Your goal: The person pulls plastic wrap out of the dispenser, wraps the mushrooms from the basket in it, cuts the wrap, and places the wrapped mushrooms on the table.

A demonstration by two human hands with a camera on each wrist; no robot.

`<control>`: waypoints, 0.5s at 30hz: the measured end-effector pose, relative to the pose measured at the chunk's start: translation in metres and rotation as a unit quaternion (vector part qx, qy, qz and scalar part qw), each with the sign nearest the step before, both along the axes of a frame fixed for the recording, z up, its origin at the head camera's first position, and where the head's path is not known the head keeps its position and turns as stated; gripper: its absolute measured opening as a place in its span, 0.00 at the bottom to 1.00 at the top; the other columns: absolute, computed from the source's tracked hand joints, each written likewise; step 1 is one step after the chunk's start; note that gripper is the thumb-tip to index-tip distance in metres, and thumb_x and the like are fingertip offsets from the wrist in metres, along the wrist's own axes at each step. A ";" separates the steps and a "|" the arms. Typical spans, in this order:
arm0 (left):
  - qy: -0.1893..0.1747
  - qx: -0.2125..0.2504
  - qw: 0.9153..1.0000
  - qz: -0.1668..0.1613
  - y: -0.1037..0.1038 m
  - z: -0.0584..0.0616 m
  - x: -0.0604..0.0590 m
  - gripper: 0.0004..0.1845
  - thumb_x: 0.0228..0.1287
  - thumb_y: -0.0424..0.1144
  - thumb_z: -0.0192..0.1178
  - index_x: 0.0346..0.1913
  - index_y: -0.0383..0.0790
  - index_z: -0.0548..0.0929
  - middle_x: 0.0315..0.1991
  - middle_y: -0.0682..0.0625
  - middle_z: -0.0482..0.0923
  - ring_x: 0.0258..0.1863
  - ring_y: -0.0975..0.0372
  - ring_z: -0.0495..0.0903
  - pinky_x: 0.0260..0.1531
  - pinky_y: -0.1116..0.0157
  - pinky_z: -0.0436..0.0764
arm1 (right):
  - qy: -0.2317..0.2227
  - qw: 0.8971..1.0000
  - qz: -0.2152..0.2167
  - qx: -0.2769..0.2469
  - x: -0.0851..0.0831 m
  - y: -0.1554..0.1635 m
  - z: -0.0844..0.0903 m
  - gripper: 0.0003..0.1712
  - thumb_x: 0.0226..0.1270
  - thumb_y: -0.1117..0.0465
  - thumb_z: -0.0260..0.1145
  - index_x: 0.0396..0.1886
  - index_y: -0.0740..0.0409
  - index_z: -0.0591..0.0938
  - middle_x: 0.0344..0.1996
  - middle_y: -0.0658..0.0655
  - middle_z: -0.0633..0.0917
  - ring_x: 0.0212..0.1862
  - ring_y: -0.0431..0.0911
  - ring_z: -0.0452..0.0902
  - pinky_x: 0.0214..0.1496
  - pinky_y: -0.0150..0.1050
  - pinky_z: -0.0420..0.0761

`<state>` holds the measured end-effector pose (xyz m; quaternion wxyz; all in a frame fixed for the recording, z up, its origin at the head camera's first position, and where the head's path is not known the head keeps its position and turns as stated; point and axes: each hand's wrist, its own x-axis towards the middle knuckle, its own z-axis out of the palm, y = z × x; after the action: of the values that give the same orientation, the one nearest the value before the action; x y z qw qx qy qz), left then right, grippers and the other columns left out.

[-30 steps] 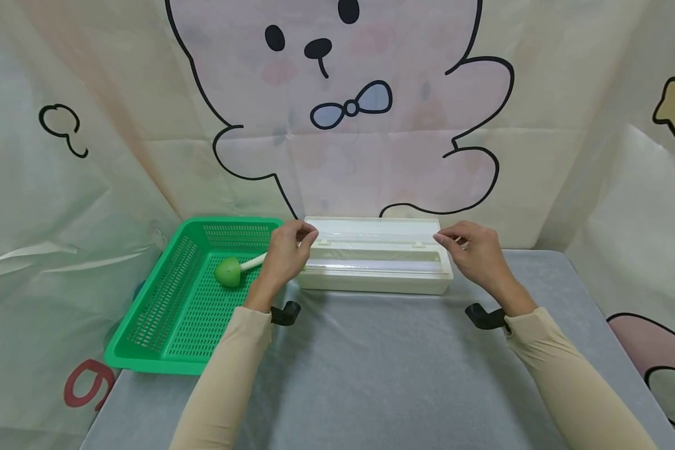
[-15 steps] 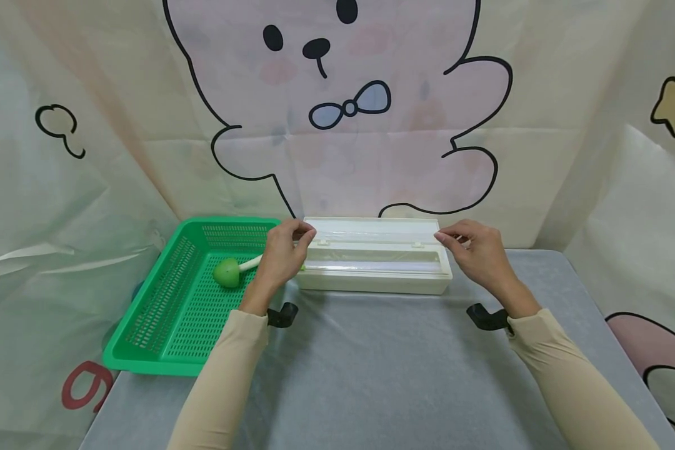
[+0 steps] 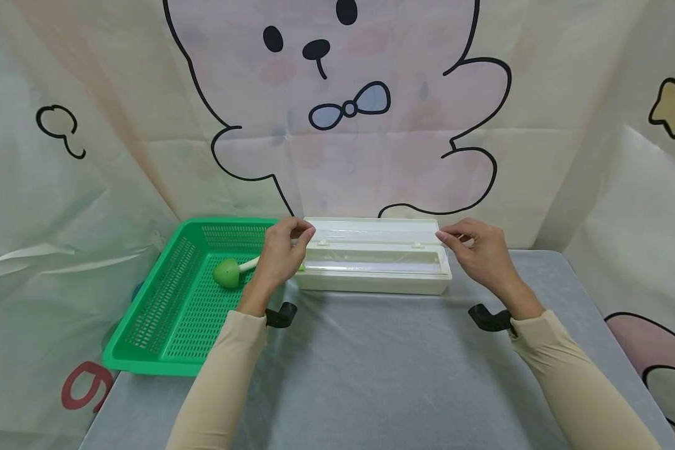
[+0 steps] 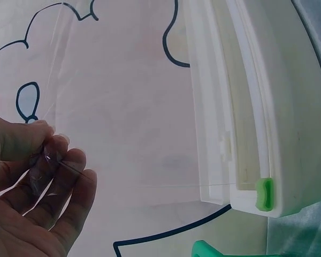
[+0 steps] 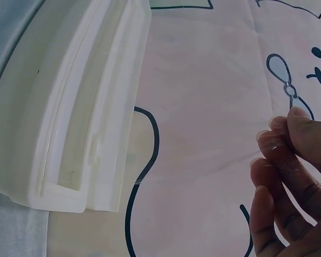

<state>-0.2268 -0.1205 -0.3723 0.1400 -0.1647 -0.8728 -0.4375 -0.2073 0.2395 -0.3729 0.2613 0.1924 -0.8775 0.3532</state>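
A long white dispenser box lies at the back of the table with its lid up. A clear film sheet stretches up out of it. My left hand pinches the film's left corner, seen close in the left wrist view as the left hand holding the film beside the box and its green slider. My right hand pinches the right corner; in the right wrist view the right hand holds the film away from the box.
A green mesh basket stands left of the box and holds a green round-headed thing with a pale handle. A grey cloth covers the table. A bear-print curtain hangs right behind the box.
Both hands have shifted very slightly, keeping hold of the film's corners. The box and basket have not moved.
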 end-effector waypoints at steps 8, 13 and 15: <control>0.007 0.005 1.000 -0.001 0.000 0.004 0.003 0.08 0.76 0.35 0.59 0.45 0.33 0.84 0.42 0.42 0.83 0.45 0.52 0.84 0.48 0.54 0.82 | 0.006 1.000 0.004 -0.006 0.003 -0.001 0.004 0.02 0.65 0.70 0.73 0.34 0.65 0.90 0.32 0.57 0.89 0.34 0.36 0.78 0.39 0.27 0.75; 0.011 0.009 1.000 -0.005 -0.002 0.005 0.003 0.07 0.75 0.35 0.60 0.45 0.33 0.84 0.43 0.42 0.83 0.46 0.51 0.84 0.49 0.54 0.83 | 0.006 1.000 0.007 -0.009 0.006 -0.001 0.007 0.02 0.64 0.71 0.72 0.35 0.65 0.90 0.32 0.56 0.89 0.34 0.34 0.77 0.40 0.26 0.75; 0.012 0.010 1.000 -0.008 -0.002 0.005 0.004 0.07 0.75 0.35 0.60 0.45 0.33 0.84 0.43 0.42 0.83 0.46 0.51 0.84 0.49 0.54 0.83 | 0.006 1.000 0.008 -0.010 0.006 0.000 0.007 0.02 0.64 0.71 0.73 0.35 0.64 0.90 0.32 0.56 0.89 0.34 0.33 0.77 0.40 0.26 0.74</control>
<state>-0.2231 -0.1230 -0.3670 0.1490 -0.1753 -0.8652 -0.4456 -0.2011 0.2391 -0.3655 0.2656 0.1989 -0.8706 0.3633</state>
